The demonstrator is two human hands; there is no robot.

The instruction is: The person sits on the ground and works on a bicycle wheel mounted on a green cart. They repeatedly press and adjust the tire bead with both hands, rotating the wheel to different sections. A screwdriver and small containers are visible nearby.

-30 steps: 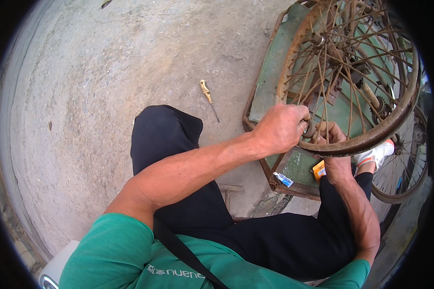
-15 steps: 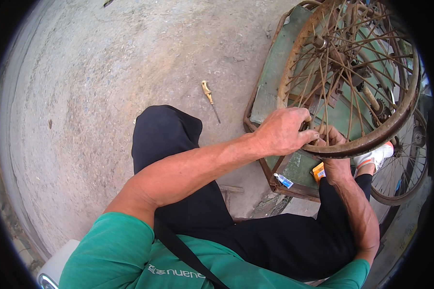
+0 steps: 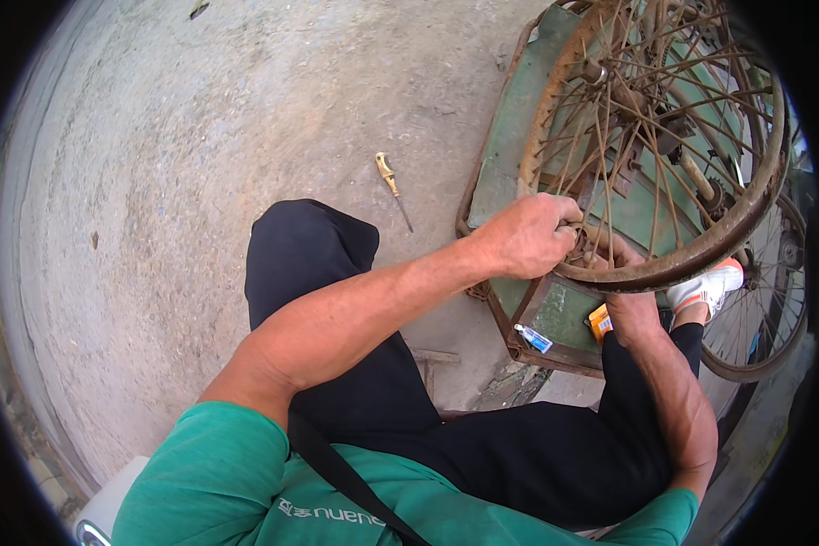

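Note:
A rusty spoked bicycle wheel, without a tyre on its near rim, stands tilted at the right. My left hand is closed over the rim's lower left side, its fingertips curled on the inner side among the spokes. From below, my right hand reaches round the rim, and its bent fingers come up inside it, close to the left fingertips. Whatever small part may lie between the fingers is hidden. Behind the wheel are a rusty hub and a green metal panel with a rusty frame.
A screwdriver with a yellowish handle lies on the concrete ground. On the panel's near end are a blue-and-white tube and an orange packet. Another spoked wheel and my white shoe are at the right.
My left hand has shifted slightly left and up along the rim, and its thumb has drawn back from the right fingers. The wheel has moved a little with the hands.

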